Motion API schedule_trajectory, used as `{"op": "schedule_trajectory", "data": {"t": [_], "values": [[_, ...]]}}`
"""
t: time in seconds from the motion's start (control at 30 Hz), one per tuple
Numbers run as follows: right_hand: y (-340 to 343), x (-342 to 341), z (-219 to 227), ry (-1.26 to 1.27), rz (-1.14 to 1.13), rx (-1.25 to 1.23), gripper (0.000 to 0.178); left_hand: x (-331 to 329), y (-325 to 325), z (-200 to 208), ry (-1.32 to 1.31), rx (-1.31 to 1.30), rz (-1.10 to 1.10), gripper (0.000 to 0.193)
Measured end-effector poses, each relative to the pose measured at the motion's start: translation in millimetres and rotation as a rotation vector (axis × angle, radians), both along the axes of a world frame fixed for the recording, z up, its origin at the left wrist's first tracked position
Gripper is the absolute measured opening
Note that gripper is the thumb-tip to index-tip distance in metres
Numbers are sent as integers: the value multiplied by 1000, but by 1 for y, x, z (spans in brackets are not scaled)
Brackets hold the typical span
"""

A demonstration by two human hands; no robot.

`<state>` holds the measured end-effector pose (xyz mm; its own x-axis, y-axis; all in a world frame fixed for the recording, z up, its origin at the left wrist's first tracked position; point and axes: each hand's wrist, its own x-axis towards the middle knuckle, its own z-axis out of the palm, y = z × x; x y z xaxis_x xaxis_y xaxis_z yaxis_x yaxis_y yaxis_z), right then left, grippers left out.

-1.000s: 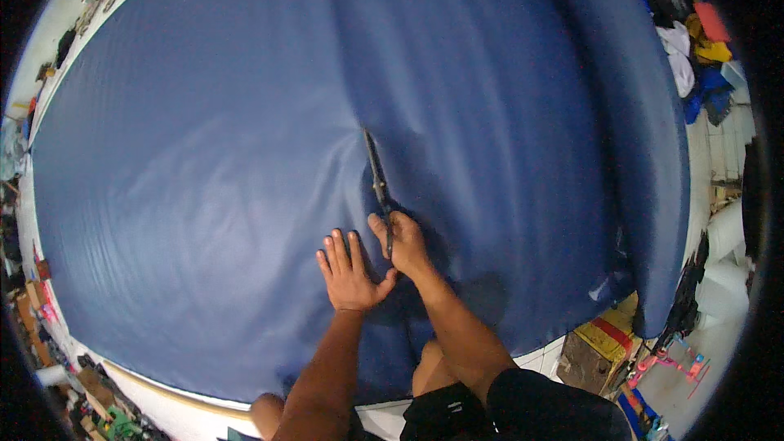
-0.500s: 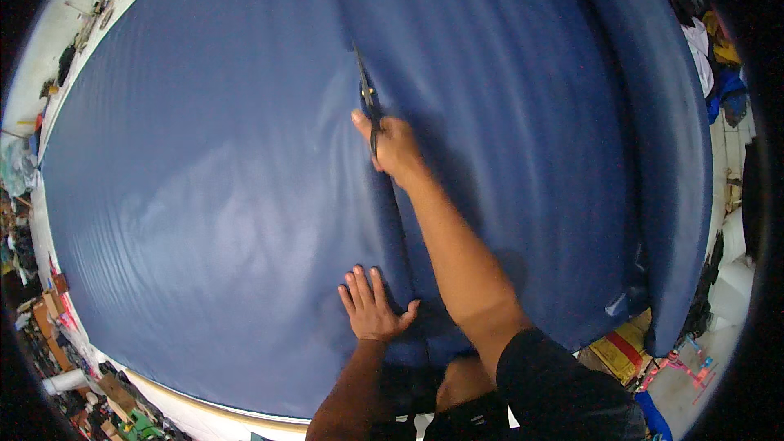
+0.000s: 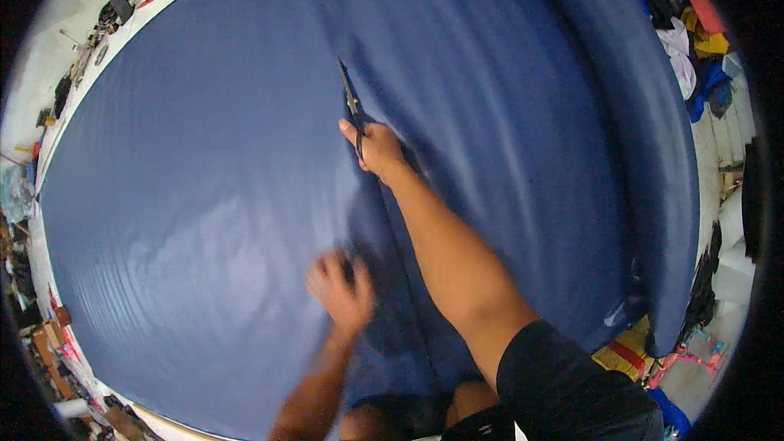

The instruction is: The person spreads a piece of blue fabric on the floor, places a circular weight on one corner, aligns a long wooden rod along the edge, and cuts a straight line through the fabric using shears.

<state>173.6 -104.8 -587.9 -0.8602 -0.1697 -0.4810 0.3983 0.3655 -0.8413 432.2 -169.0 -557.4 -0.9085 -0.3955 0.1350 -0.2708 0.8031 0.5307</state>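
Observation:
A large sheet of dark blue, slightly shiny material point(image 3: 204, 155) spreads beneath both arms. My right hand point(image 3: 378, 147) is closed round the handles of black scissors point(image 3: 351, 102), whose blades point to the far side and sit at the sheet. From the scissors a dark cut line point(image 3: 400, 245) runs back toward my body. My left hand point(image 3: 343, 290), smeared a little by motion, hovers over or just touches the sheet left of that line, with its fingers apart and nothing in it.
A thick rolled or folded length of the blue material point(image 3: 653, 155) lies along the right. A yellow and red package point(image 3: 625, 353) is at the lower right, beside a pink frame-like object point(image 3: 694, 355). Cloth pieces point(image 3: 678, 57) lie at the upper right, and assorted clutter lines the left.
My left hand has shifted left and slightly farther away, its fingers no longer laid flat on the sheet. The scissors and right hand appear slightly further left in view; the whole view has shifted too.

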Motion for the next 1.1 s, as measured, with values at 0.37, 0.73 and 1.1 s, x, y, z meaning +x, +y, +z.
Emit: {"op": "schedule_trajectory", "data": {"t": [0.37, 0.73, 1.1], "values": [[-10, 9, 9, 55, -52, 27, 53, -279, -88, -41, -200, -364, 214, 74], [-50, -67, 25, -69, -56, 95, 56, -281, -94, -28, -223, -266, 206, 73], [-80, -202, 19, -90, 9, -127, 58, -284, -87, -23, -276, -231, 182, 73]]}}
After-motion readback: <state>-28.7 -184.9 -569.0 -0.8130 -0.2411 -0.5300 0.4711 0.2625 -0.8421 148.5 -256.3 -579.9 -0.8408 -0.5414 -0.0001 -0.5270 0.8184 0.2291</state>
